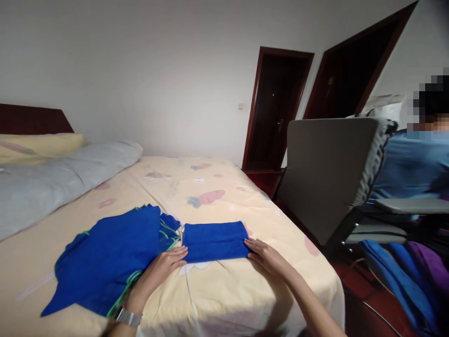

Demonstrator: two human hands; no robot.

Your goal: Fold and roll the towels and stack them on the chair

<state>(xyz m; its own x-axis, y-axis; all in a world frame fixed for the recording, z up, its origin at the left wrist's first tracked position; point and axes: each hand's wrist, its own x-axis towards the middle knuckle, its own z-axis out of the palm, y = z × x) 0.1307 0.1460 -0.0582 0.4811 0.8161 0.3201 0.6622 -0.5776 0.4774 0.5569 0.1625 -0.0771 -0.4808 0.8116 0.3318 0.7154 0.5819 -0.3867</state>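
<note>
A folded blue towel (213, 240) lies on the yellow bedsheet (210, 187) near the bed's front edge. My left hand (168, 262), a watch on its wrist, rests flat with fingers stretched out against the towel's left end. My right hand (264, 255) lies flat with fingers extended at the towel's right end. Neither hand grips anything. To the left, a pile of spread blue cloths with green trim (112, 257) lies on the sheet, touching my left forearm.
A grey duvet (52, 182) and a yellow pillow (38, 145) lie at the bed's head on the left. A grey chair (329, 173) stands right of the bed, with a person in blue (414, 164) sitting beyond it. Blue and purple cloth (403, 271) lies on the floor. Two dark doors (277, 107) stand behind.
</note>
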